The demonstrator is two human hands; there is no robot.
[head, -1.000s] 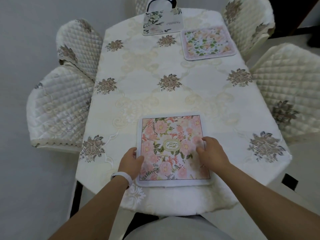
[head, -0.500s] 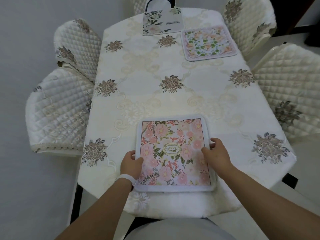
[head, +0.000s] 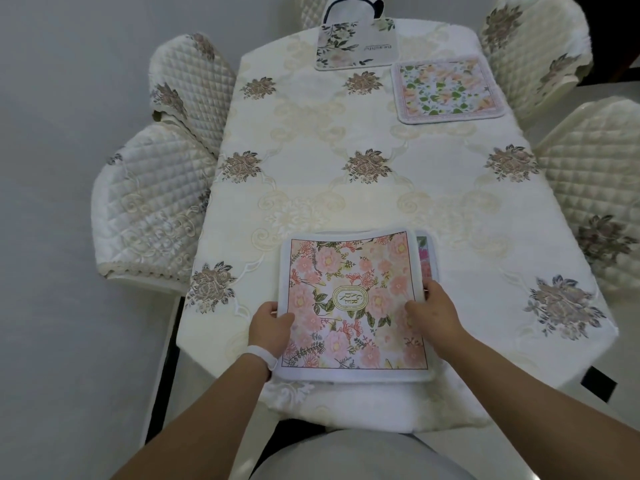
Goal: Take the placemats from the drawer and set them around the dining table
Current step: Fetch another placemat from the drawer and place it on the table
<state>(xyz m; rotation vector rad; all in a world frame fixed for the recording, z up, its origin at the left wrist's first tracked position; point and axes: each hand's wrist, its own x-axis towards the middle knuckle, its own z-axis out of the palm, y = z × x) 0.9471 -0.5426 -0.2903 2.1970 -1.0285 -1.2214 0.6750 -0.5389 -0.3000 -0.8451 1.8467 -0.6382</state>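
Top placemat (head: pixel 353 303): a pink floral mat with an oval emblem is seen at the lower centre of the frame, at the near end of the counter (head: pixel 346 202). Its far edge is bowed upward.
Lower placemat (head: pixel 427 258): only a narrow strip is shown, past the right edge of the top placemat and beneath it.
Left hand (head: pixel 272 325): the top placemat's left edge is gripped, with the thumb laid on the print.
Right hand (head: pixel 436 313): the right edge is held, with the fingers (head: pixel 433 289) curled round the white border and the thumb pressed on top.
Wristband (head: pixel 258 355): a white band is worn on the left wrist, touching the mat's near left corner.
Cloth (head: pixel 367 166): the counter is covered by a cream cloth embroidered with brown flower clusters.
Far placemat (head: pixel 446 86): a green and peach floral mat is laid flat at the upper right, well apart from the held one.
Bag (head: pixel 355 46): a floral paper bag with dark handles is lying flat at the top centre, its corner meeting the far placemat's corner. Its contents cannot be told.
Chairs: two quilted cream chairs (head: pixel 152 216) are drawn up along the left side and two more (head: pixel 595 202) along the right, close against the cloth.
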